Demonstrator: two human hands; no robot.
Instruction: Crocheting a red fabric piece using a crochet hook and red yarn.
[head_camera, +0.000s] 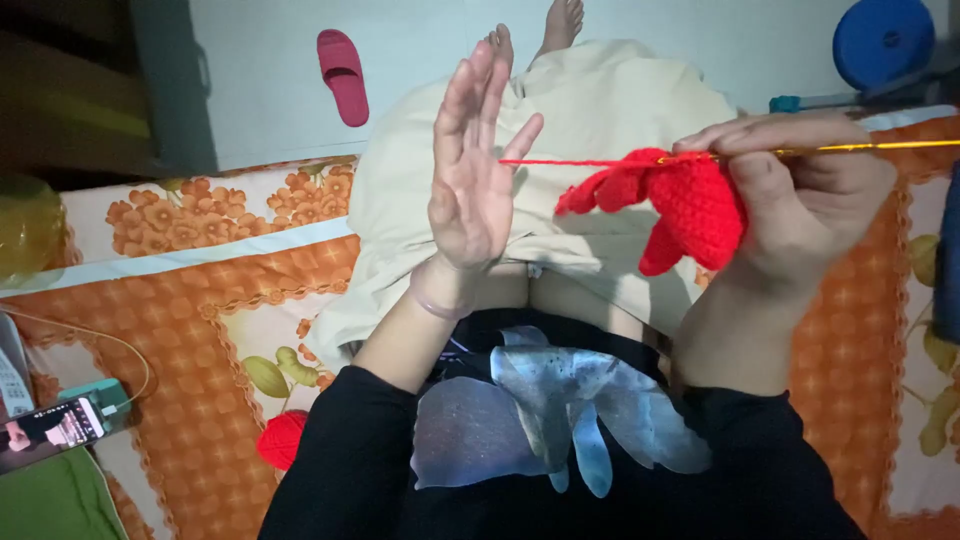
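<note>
Orange floral bedsheet (200, 300), left hand (475, 170) spread wide, right hand (800, 195) gripping red crochet piece (690, 205)

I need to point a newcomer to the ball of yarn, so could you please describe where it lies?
Start from the orange floral mat that the person sits on. Follow it down to the person's left side, beside the black sleeve, where the red yarn ball rests. Unlike the red crocheted piece held up in the right hand, it is round, smaller and lies low on the mat.

Matt, nubbly red yarn in the crocheted piece (695, 205), glossy golden metal in the hook (870, 148), soft printed cloth on the orange bedsheet (200, 300).
</note>
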